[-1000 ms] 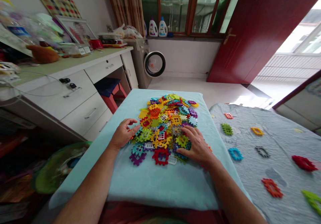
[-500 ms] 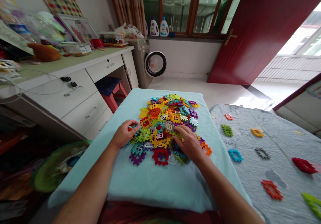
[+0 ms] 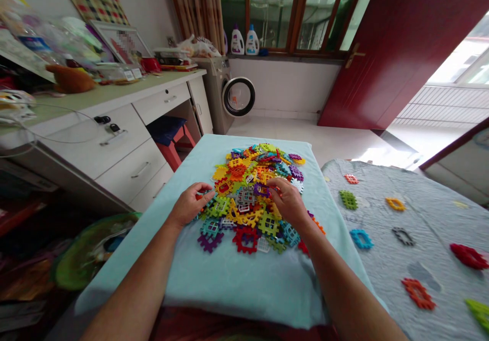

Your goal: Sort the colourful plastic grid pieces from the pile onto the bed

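A heap of colourful plastic interlocking blocks (image 3: 250,217), flat squares with toothed edges, lies on a table covered with a light blue cloth (image 3: 229,285). At the heap's left edge my left hand (image 3: 192,202) is curled, with an orange-red block (image 3: 198,196) partly showing between thumb and fingers. My right hand (image 3: 288,201) reaches over the right side, its thumb and fingertips at the edge of a purple square block (image 3: 262,190). A grey window-like block (image 3: 246,195) lies left of it. Nearer me are a lime green block (image 3: 268,224) and a dark red one (image 3: 245,240).
On the right, a grey-blue cloth surface (image 3: 376,264) bears several spaced blocks, among them a blue one (image 3: 361,238) and an orange-red one (image 3: 418,293). A cluttered desk (image 3: 160,86), a stool (image 3: 168,131) and a washing machine (image 3: 219,94) stand beyond at left.
My right hand has moved slightly up and away across the heap. The purple and grey blocks now show beside it, and lime green and blue blocks are uncovered. My left hand stays put.
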{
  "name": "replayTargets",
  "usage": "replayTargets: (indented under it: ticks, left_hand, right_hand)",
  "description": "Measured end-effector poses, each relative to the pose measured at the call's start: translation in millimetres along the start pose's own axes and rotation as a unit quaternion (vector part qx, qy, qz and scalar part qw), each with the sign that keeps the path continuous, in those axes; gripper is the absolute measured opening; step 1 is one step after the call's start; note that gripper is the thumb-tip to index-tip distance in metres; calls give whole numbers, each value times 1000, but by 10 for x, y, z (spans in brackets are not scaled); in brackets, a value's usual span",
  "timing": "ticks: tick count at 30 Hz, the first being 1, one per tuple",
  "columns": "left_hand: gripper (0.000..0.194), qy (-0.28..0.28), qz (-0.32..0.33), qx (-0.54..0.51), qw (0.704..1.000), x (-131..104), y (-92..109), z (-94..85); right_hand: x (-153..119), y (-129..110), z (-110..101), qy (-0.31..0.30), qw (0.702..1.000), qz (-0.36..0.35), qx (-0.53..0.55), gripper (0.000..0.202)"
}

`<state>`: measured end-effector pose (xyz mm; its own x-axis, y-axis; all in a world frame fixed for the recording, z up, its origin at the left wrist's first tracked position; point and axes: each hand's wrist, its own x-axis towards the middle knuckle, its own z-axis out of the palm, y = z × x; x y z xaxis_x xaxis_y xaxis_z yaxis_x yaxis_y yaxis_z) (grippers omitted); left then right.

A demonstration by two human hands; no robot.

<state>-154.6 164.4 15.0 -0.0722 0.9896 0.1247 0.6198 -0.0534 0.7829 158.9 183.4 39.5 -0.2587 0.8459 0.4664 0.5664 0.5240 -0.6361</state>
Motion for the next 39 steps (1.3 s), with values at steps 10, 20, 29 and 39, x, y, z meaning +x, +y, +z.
replayTargets:
  ticks: [10,20,29,39]
  left_hand:
    - [53,23,-6,34,999,13,-5,16]
    - [54,10,-15,39,999,14,28,-4]
    - [53,6,-13,27,1000,8,-7,8]
    - [53,-1,-13,11,1000,4,-46,17]
  right_hand:
    - [-605,-444,-382,-256,954,3,-154,64]
    - [-433,-419,-111,-197,972,-37,-121,26]
    - [-455,-109,165,45,990,119,63,40]
    - [-452,25,125,111,988,107,19,41]
